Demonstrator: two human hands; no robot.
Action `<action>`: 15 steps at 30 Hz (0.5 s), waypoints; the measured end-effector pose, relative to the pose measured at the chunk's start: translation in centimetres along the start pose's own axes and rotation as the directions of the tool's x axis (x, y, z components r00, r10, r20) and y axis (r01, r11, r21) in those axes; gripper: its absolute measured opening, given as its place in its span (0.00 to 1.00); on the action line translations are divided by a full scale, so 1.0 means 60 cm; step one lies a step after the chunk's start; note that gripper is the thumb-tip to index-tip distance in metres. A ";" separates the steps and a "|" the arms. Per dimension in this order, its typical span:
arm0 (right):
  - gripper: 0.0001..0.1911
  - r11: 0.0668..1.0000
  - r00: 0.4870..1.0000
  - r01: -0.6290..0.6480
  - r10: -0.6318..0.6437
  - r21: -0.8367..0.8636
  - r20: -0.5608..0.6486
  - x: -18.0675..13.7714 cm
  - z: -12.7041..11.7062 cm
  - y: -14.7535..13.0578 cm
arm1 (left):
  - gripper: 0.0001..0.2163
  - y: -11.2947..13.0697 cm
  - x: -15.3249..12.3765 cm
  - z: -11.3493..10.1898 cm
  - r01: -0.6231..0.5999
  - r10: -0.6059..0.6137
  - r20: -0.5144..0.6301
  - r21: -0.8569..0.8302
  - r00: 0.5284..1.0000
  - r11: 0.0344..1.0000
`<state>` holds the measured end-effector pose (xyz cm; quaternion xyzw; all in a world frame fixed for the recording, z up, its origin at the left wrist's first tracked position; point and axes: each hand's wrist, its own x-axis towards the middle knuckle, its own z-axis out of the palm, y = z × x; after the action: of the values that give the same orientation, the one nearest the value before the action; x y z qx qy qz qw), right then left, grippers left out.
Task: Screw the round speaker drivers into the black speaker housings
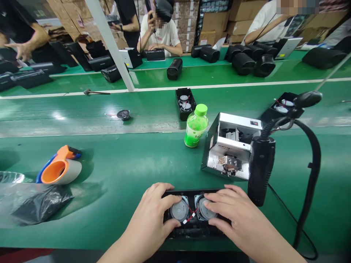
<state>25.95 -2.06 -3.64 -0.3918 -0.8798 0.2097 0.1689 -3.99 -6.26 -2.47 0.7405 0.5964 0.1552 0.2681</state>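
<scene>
A black speaker housing point(192, 232) lies open side up in front of me, near the table's front edge. Two round grey speaker drivers sit side by side in it, the left driver point(179, 209) and the right driver point(205, 208). Thin red wires with white plugs point(189, 218) run between them. My left hand point(156, 212) is closed round the left driver, thumb and index finger at its edge, other fingers by the housing's far rim. With its fingers on the right driver, my right hand point(229, 208) curls over the housing's other end.
Behind my right hand stand a metal-fronted machine point(233, 146), a hanging black electric screwdriver point(261, 170) and a green-capped bottle point(196, 126). An orange tape dispenser point(59, 170) and plastic bag point(35, 204) lie left. Beyond, the conveyor carries a loose driver point(123, 115) and housings point(185, 104); co-workers sit opposite.
</scene>
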 end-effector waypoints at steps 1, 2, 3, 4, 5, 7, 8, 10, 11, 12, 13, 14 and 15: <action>0.22 1.000 1.000 0.000 0.000 0.000 0.010 -0.001 0.000 0.000 | 0.28 -0.001 0.000 0.001 0.000 0.000 -0.002 -0.002 1.000 1.000; 0.23 1.000 1.000 0.001 -0.001 0.000 0.016 -0.001 0.001 0.000 | 0.28 -0.002 0.000 0.002 0.001 -0.001 -0.003 -0.004 1.000 1.000; 0.24 1.000 1.000 0.000 0.000 -0.002 0.020 0.000 0.002 0.000 | 0.28 -0.003 0.000 0.002 0.004 -0.004 -0.003 -0.007 1.000 1.000; 0.24 1.000 1.000 0.003 -0.003 -0.005 0.028 0.000 0.002 0.000 | 0.28 -0.004 0.000 0.002 0.007 -0.007 -0.002 -0.009 1.000 1.000; 0.24 1.000 0.999 0.008 -0.007 -0.013 0.040 0.001 0.002 0.000 | 0.28 -0.004 0.000 0.002 0.009 -0.009 0.001 -0.011 1.000 1.000; 0.24 0.999 0.997 0.020 -0.017 -0.037 0.070 0.002 0.001 0.001 | 0.28 -0.003 0.001 0.001 0.010 -0.010 0.005 -0.011 1.000 1.000; 0.24 0.998 0.996 0.025 -0.020 -0.050 0.085 0.003 -0.001 0.002 | 0.28 -0.002 0.002 0.001 0.009 -0.009 0.005 -0.010 1.000 1.000; 0.23 0.997 0.993 0.041 -0.033 -0.072 0.111 0.003 -0.005 0.005 | 0.28 -0.001 0.002 0.001 0.008 -0.008 -0.003 -0.006 1.000 1.000; 0.22 0.996 0.992 0.046 -0.036 -0.083 0.122 0.003 -0.008 0.006 | 0.28 0.000 0.002 0.001 0.007 -0.007 -0.007 -0.004 1.000 1.000; 0.21 0.994 0.990 0.054 -0.041 -0.092 0.133 0.002 -0.010 0.007 | 0.28 0.001 0.002 0.000 0.006 -0.006 -0.010 -0.001 1.000 1.000; 0.21 0.993 0.989 0.059 -0.044 -0.100 0.142 0.002 -0.011 0.008 | 0.28 0.001 0.002 0.000 0.008 -0.008 -0.011 0.002 1.000 1.000; 0.20 0.992 0.988 0.061 -0.044 -0.110 0.147 0.001 -0.012 0.009 | 0.29 0.002 0.002 0.000 0.010 -0.010 -0.009 0.005 1.000 1.000; 0.20 0.991 0.988 0.063 -0.045 -0.119 0.148 0.001 -0.013 0.009 | 0.29 0.002 0.001 0.000 0.014 -0.014 -0.007 0.008 1.000 1.000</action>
<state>26.63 -1.51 -3.25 -0.3611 -0.9113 0.1782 0.0855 -3.87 -6.19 -2.44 0.7369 0.6029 0.1535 0.2643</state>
